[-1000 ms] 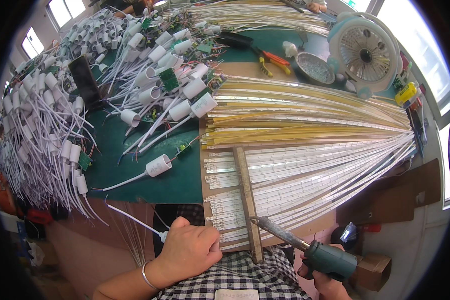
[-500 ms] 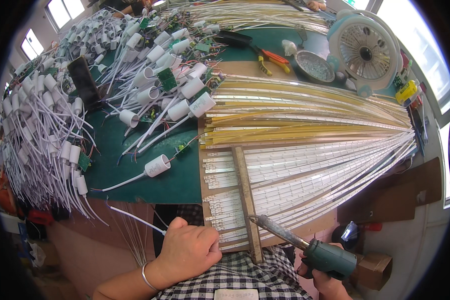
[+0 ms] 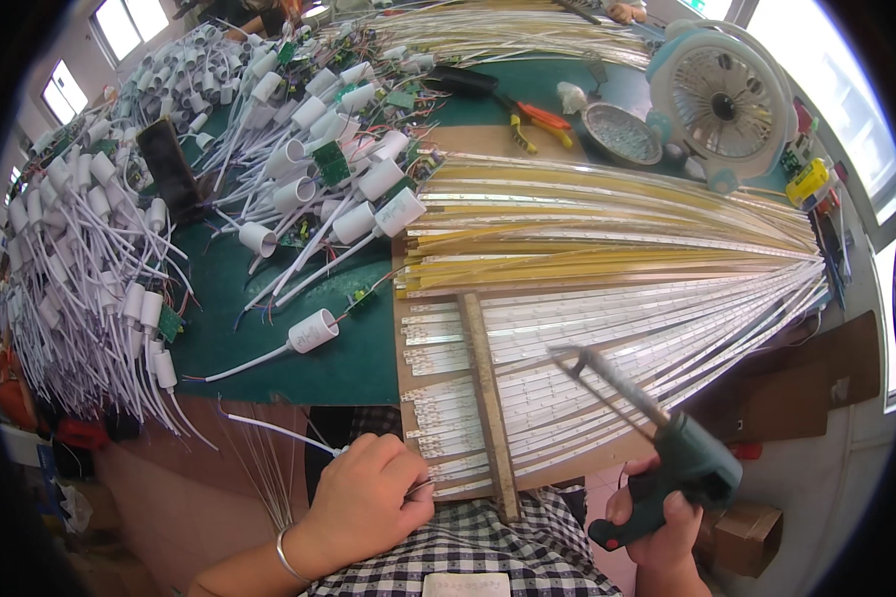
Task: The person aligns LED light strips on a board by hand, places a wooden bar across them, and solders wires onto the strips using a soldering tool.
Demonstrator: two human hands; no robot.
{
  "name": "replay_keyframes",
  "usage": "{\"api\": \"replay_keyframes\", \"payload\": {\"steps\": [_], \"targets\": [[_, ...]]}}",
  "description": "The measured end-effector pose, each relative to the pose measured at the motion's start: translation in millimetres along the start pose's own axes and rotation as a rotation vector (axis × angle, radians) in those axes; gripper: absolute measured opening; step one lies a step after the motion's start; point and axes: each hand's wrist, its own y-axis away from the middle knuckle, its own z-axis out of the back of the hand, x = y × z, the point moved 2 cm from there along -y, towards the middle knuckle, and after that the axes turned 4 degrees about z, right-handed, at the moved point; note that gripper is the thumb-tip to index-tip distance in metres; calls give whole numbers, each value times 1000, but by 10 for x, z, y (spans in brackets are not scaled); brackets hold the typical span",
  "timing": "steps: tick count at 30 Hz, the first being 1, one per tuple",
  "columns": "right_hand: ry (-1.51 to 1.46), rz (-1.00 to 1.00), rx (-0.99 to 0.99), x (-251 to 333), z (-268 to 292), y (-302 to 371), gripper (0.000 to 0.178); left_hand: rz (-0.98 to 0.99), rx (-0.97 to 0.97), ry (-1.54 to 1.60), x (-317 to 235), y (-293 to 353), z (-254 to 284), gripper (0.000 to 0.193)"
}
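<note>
Right of the wooden bar (image 3: 488, 408) across the LED strips (image 3: 577, 323), the right hand (image 3: 667, 542) wraps around a green soldering gun (image 3: 702, 463). Left of the bar, the left hand (image 3: 370, 486) curls closed where a white cable (image 3: 281, 429) meets it; what it pinches is hidden.

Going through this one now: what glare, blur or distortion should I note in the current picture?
Head view: the right-hand window is washed out; head view again: pale sheen on the white strips; head view, too: the soldering gun's front end looks slightly soft, while the left hand reads fairly clearly; head view overall: fisheye bending and black corners.
</note>
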Motion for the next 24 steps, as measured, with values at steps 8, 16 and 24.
{"api": "replay_keyframes", "payload": {"steps": [8, 16, 24], "targets": [[-189, 16, 130, 126, -869, -761, 46, -144, 214, 497, -390, -631, 214, 64], [609, 97, 806, 340, -1294, -988, 89, 157, -115, 945, -324, -1093, -38, 53], [338, -37, 1000, 838, -968, -2200, 36, 179, -274, 934, 90, -768, -15, 20]]}}
